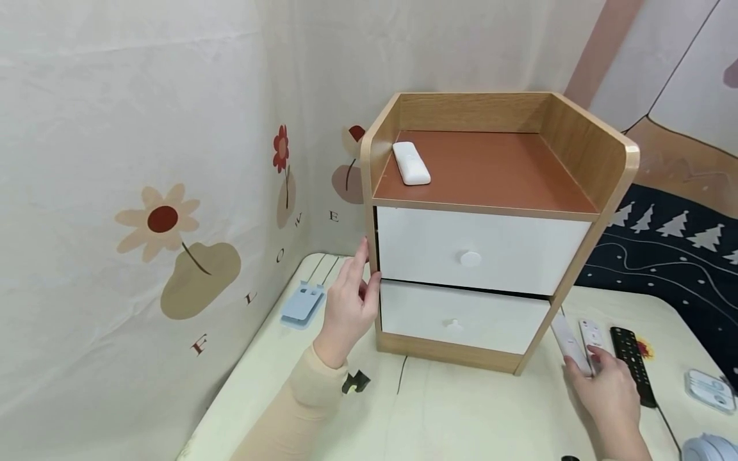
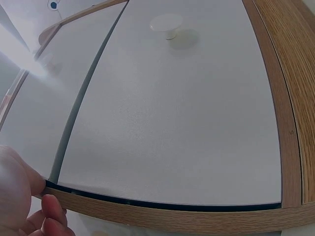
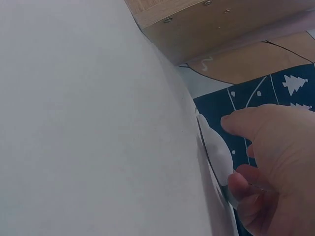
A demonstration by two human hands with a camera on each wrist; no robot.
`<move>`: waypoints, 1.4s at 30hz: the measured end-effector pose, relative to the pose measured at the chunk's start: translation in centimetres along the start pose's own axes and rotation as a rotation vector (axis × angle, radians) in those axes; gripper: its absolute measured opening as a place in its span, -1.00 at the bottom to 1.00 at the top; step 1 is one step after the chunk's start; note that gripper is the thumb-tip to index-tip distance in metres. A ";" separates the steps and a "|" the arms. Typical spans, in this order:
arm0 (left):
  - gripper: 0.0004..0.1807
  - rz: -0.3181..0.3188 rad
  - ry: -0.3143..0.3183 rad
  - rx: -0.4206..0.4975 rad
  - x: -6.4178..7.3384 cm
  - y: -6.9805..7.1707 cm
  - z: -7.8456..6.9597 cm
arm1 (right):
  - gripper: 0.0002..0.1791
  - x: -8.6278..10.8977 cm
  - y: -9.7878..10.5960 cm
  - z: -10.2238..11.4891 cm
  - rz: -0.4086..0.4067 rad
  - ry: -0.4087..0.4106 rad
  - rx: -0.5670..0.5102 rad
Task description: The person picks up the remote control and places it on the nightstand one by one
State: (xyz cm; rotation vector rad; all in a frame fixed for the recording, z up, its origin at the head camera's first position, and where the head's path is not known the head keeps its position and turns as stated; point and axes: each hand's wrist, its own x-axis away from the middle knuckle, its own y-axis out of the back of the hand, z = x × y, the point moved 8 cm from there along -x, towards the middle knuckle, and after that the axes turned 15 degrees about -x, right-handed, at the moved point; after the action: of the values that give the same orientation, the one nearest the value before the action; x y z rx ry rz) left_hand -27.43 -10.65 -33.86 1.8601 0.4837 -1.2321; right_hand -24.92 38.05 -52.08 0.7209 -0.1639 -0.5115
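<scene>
One view alone, the head's, shows both the left hand, fingers extended, touching the cabinet mid-frame — and right hand, lower right, at a remote, grip unclear.

Plain beige left sleeve with a cream cuff

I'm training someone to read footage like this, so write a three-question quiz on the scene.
1. Multiple choice: which hand is at the left edge of the box-shaped wood-grain cabinet? A) Left B) Right C) Neither
2. True or false: a long black plastic remote lies to the cabinet's right.
3. Count: how many flat white drawer fronts does the cabinet show?

Key: 1. A, the left hand. 2. True. 3. Two.
</scene>
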 end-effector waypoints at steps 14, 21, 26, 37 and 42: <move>-0.20 -0.004 -0.004 0.002 0.0 -0.1 0.0 | -0.24 0.1 0.2 -0.3 -0.001 -0.048 0.047; -0.20 0.003 0.004 0.010 0.0 0.0 0.0 | -0.37 0.1 0.7 -1.0 -0.052 -0.067 0.059; -0.20 0.005 0.005 0.012 -0.1 0.0 0.0 | -0.40 0.0 0.9 -1.6 -0.061 -0.098 0.057; -0.20 0.006 0.004 0.010 -0.1 0.1 -0.1 | -0.37 0.0 1.2 -2.1 -0.043 -0.150 0.086; -0.21 0.011 0.011 0.013 0.0 0.0 -0.1 | -0.35 0.0 1.4 -2.1 -0.052 -0.153 0.079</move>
State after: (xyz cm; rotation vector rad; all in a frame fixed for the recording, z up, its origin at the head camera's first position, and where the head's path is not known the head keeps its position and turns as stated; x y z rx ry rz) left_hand -27.38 -10.62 -33.79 1.8791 0.4712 -1.2215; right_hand -23.77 40.16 -52.68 0.7648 -0.3099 -0.6126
